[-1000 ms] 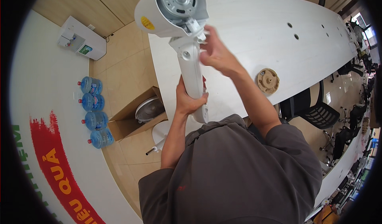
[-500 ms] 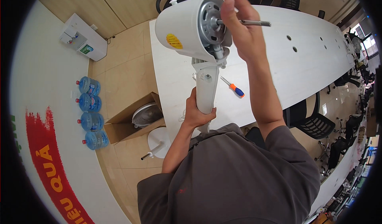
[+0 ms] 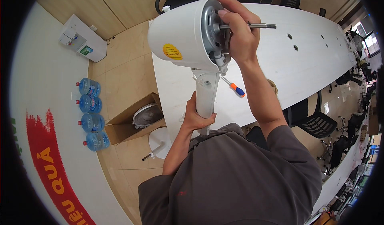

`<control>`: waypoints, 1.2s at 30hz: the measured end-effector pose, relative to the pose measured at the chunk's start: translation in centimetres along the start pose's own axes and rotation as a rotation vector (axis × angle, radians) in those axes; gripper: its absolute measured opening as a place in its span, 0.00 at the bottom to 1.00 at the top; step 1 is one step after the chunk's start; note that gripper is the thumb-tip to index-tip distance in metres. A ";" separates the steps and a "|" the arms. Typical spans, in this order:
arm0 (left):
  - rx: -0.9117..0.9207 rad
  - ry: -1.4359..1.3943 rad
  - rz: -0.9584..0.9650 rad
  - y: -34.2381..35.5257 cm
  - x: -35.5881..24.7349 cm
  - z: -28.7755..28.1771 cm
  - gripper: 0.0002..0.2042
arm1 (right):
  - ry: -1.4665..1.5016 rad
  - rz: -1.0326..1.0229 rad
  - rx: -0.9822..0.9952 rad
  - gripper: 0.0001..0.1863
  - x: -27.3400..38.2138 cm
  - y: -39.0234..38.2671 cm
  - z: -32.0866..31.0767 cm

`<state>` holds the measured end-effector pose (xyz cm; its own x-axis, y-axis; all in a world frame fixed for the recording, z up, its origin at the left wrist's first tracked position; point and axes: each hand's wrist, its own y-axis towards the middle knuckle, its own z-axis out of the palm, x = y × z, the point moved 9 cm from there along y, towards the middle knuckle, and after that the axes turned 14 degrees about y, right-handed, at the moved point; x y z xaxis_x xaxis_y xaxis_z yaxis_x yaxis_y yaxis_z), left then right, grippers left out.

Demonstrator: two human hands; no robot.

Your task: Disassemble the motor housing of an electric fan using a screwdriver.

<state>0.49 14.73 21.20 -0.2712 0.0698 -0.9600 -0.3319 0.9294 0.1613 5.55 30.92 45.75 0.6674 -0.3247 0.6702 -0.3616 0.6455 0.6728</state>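
Note:
A white fan motor head (image 3: 176, 31) with a yellow sticker is held up over the table. A bare metal motor plate (image 3: 211, 31) shows at its open front, with a long steel shaft (image 3: 264, 25) sticking out to the right. Below the head, my left hand (image 3: 195, 116) is closed round the white fan neck (image 3: 206, 97). My right hand (image 3: 242, 31) grips the front of the motor head, its fingers curled over the rim and thumb side against the metal plate. Part of the plate is hidden by that hand.
On the white table (image 3: 296, 65) lies an orange-and-blue screwdriver (image 3: 237, 90). To the left are a cardboard box (image 3: 120, 125) holding a fan grille (image 3: 147, 115), a round white base (image 3: 162, 139), several blue water bottles (image 3: 91, 105) and a water dispenser (image 3: 84, 39). Black chairs (image 3: 316, 123) stand around.
The fan head has shifted slightly left and down, turning a little. My right hand has come down with it, its fingers now closer against the metal plate. My left hand keeps its hold.

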 end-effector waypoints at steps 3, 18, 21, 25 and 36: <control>0.016 -0.025 0.002 -0.1 0.1 0.1 0.33 | -0.089 0.070 0.039 0.24 -0.6 -0.1 0.5; 0.098 -0.165 0.011 -0.7 -0.6 0.7 0.25 | -0.264 -0.136 0.106 0.15 1.9 -1.1 2.4; 0.117 -0.139 0.044 -0.6 -1.1 1.2 0.25 | -0.310 -0.095 0.119 0.15 1.9 -0.9 2.4; 0.112 -0.172 0.032 -0.4 -1.0 1.4 0.24 | -0.401 -0.107 0.151 0.18 2.0 -0.6 2.8; 0.200 -0.256 0.013 -0.2 -1.0 1.8 0.22 | -0.651 0.002 0.395 0.43 0.3 1.0 2.7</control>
<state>2.43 15.09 21.69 -0.0294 0.1474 -0.9886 -0.1387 0.9789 0.1500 3.64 29.62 47.46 0.1916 -0.7451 0.6388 -0.6507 0.3909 0.6510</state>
